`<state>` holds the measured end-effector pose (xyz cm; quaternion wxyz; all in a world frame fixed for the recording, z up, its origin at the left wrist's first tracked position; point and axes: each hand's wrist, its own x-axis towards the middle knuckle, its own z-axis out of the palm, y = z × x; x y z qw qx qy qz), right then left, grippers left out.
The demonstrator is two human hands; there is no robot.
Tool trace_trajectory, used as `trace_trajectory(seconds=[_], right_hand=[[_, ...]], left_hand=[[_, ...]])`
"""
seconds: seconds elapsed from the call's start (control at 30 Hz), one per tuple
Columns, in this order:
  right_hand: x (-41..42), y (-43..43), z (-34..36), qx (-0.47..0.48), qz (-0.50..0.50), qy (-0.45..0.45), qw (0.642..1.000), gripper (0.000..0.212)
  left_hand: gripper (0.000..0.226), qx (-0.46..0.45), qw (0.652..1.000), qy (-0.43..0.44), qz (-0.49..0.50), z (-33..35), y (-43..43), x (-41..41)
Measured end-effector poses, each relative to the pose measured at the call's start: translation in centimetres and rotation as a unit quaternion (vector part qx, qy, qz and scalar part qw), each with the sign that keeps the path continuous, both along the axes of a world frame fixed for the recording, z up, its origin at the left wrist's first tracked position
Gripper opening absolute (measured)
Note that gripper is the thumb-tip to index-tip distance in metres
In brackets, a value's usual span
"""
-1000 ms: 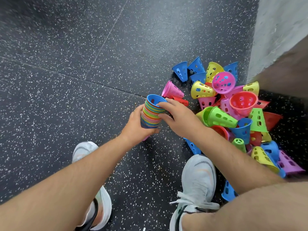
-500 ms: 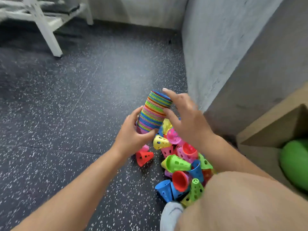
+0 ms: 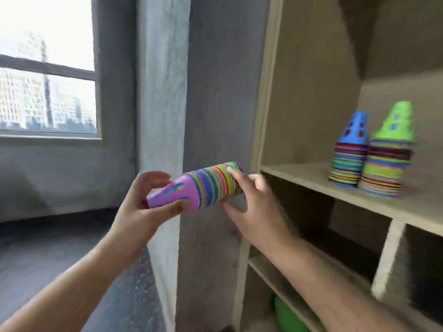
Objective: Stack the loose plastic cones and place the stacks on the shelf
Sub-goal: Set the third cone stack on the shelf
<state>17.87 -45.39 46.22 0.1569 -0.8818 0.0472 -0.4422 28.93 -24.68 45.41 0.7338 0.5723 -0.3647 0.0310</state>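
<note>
You hold the stack of cones [image 3: 211,185] in mid-air with both hands, in front of the grey concrete pillar [image 3: 163,92] and just left of the shelf [image 3: 299,174]. The stack lies nearly horizontal: narrow purple tip to the left and slightly lower, wide striped end to the right and slightly higher.

Your left hand [image 3: 141,212] grips the purple tip, thumb underneath, fingers curled over the top. Your right hand [image 3: 256,207] grips the wide end, fingers over the rim, thumb below. Motion blur softens both hands.

The stack does not touch the shelf; its wide end is near the shelf's left upright, about level with the board.

On that board, well to the right, two stacks stand upright and touch each other: a blue-topped stack [image 3: 350,159] on the left, a green-topped stack [image 3: 388,164] on the right.

A green rounded object [image 3: 287,317] sits in the lowest compartment; what it is cannot be told. A window [image 3: 48,68] is at far left.
</note>
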Motion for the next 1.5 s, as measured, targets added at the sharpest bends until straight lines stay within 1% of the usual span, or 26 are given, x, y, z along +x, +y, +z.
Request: trace_trajectory(seconds=[0.07, 0.13, 0.2, 0.27, 0.37, 0.43, 0.57, 0.63, 0.7, 0.8, 0.87, 0.93, 1.07, 1.17, 1.23, 1.3, 1.4, 1.47, 1.5], right_hand=[[-2.3, -1.9, 2.4, 0.012, -0.024, -0.030, 0.999, 0.068], [-4.3, -3.8, 4.7, 0.014, -0.045, -0.046, 0.998, 0.063], [-6.2, -5.7, 6.6, 0.014, -0.095, -0.037, 0.995, 0.054], [-7.6, -7.8, 7.8, 0.041, -0.143, -0.014, 0.989, 0.047], [-8.3, -10.8, 8.0, 0.089, -0.186, -0.008, 0.979, 0.042], [-7.8, -12.6, 7.4, 0.108, -0.201, -0.005, 0.974, 0.041], [-6.2, -15.1, 7.1, 0.139, -0.225, 0.004, 0.964, 0.041], [-5.5, -16.0, 7.4, 0.129, -0.252, 0.014, 0.959, 0.040], [-4.6, -16.6, 7.8, 0.101, -0.296, 0.044, 0.949, 0.046], [-3.4, -17.0, 8.2, 0.067, -0.353, 0.089, 0.929, 0.068], [-2.8, -17.4, 8.5, 0.056, -0.357, 0.109, 0.926, 0.078], [-2.4, -17.7, 8.7, 0.062, -0.348, 0.123, 0.927, 0.078], [-1.4, -18.1, 8.8, 0.079, -0.339, 0.151, 0.925, 0.078], [-0.7, -18.2, 8.3, 0.086, -0.332, 0.158, 0.926, 0.079], [-0.6, -18.2, 8.0, 0.093, -0.339, 0.158, 0.923, 0.069], [-0.6, -18.2, 8.0, 0.118, -0.335, 0.141, 0.924, 0.055], [0.1, -19.1, 8.2, 0.123, -0.300, 0.146, 0.935, 0.060], [0.3, -19.9, 8.0, 0.145, -0.296, 0.138, 0.934, 0.051], [0.3, -20.3, 7.9, 0.137, -0.302, 0.141, 0.933, 0.048]], left_hand=[[0.073, -0.010, 1.000, -0.014, -0.026, 3.3, -2.8, -1.0], [0.071, -0.018, 0.999, -0.028, -0.043, 6.3, -5.8, -1.9], [0.069, -0.020, 0.997, -0.041, -0.058, 9.0, -9.2, -3.1], [0.064, -0.016, 0.996, -0.052, -0.068, 11.0, -13.0, -3.8], [0.055, 0.017, 0.995, -0.060, -0.082, 13.2, -18.9, -4.8], [0.054, 0.046, 0.993, -0.060, -0.088, 13.9, -22.2, -5.1], [0.055, 0.113, 0.989, -0.077, -0.060, 14.2, -26.9, -4.8], [0.052, 0.131, 0.986, -0.097, -0.039, 14.5, -28.3, -4.7], [0.046, 0.161, 0.978, -0.129, -0.021, 14.5, -29.4, -4.4], [0.036, 0.213, 0.962, -0.171, -0.020, 13.5, -30.5, -4.1], [0.033, 0.228, 0.956, -0.183, -0.031, 12.6, -31.2, -4.1], [0.031, 0.254, 0.947, -0.195, -0.035, 11.7, -31.7, -3.9], [0.044, 0.284, 0.935, -0.199, -0.080, 10.0, -31.8, -2.8], [0.050, 0.313, 0.921, -0.218, -0.071, 9.0, -31.8, -1.4], [0.051, 0.340, 0.910, -0.232, -0.054, 8.4, -31.8, -1.0], [0.049, 0.339, 0.905, -0.253, -0.036, 8.6, -32.3, -1.2], [0.047, 0.320, 0.899, -0.300, -0.012, 9.1, -34.3, -1.0], [0.046, 0.313, 0.897, -0.314, -0.012, 9.3, -36.1, -0.5], [0.044, 0.318, 0.893, -0.318, -0.008, 9.4, -36.7, -0.4]])
